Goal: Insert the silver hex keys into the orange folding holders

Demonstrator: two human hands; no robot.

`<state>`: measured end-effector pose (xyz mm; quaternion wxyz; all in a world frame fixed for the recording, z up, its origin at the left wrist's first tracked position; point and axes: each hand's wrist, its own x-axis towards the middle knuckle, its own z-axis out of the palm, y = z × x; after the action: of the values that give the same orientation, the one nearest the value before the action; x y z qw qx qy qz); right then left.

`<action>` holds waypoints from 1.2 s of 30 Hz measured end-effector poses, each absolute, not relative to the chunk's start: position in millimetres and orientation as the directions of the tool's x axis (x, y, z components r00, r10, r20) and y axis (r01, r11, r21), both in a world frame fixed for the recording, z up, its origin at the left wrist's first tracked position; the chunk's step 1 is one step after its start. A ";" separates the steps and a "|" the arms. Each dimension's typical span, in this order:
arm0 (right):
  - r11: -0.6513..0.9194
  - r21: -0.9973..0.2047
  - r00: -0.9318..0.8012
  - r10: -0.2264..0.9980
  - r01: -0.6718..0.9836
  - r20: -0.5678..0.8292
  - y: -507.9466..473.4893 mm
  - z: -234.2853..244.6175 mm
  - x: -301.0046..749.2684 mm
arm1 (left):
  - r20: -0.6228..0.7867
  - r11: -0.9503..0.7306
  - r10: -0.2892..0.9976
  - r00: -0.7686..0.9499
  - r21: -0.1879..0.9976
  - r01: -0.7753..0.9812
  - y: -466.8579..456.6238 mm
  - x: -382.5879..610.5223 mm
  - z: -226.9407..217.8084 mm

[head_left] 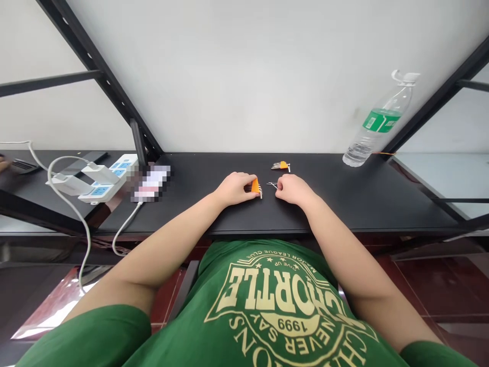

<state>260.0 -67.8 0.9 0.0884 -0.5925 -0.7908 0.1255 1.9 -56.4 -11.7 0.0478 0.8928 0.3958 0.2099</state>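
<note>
My left hand (236, 187) is closed around an orange holder of small hex keys (255, 186), resting on the black table (344, 199). Just to its right, my right hand (291, 189) pinches a single thin hex key (272, 184), whose metal end pokes out toward the holder. A second orange holder with hex keys (281, 165) lies on the table behind my hands, untouched.
A plastic water bottle with a green label (376, 125) leans at the back right. A white power strip with plugs and cables (101, 181) sits at the left, with a phone (152, 183) beside it. Black frame bars rise on both sides.
</note>
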 end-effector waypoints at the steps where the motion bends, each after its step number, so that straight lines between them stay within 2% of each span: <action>1: 0.290 -0.297 -0.297 0.955 0.910 0.021 -67.3 -0.6 260.7 | 0.337 -0.684 0.726 0.600 0.251 0.685 -56.4 1.9 -11.8; 4: 0.387 -0.309 -0.366 0.922 0.869 0.125 -66.5 -5.0 261.6 | 0.336 -0.683 0.726 0.600 0.248 0.687 -56.7 2.3 -11.7; 11: 0.552 -0.434 -0.471 0.834 0.712 0.289 -66.0 -9.3 258.5 | 0.344 -0.692 0.717 0.606 0.245 0.680 -58.1 3.0 -10.9; 16: 0.614 -0.454 -0.530 0.788 0.646 0.312 -63.5 -13.6 258.9 | 0.348 -0.701 0.708 0.614 0.242 0.671 -57.0 2.0 -12.6; 25: 0.664 -0.385 -0.560 0.747 0.641 0.358 -64.1 -15.9 258.1 | 0.346 -0.706 0.702 0.623 0.222 0.673 -57.1 1.5 -13.3; 36: 0.674 -0.208 -0.575 0.723 0.708 0.384 -71.5 -14.3 253.9 | 0.386 -0.727 0.669 0.635 0.165 0.666 -53.2 -0.6 -18.8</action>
<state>253.9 -71.5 -14.3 0.2237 -0.4032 -0.8872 0.0158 -0.6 -53.2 -18.8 0.0034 0.9041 0.3693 0.2149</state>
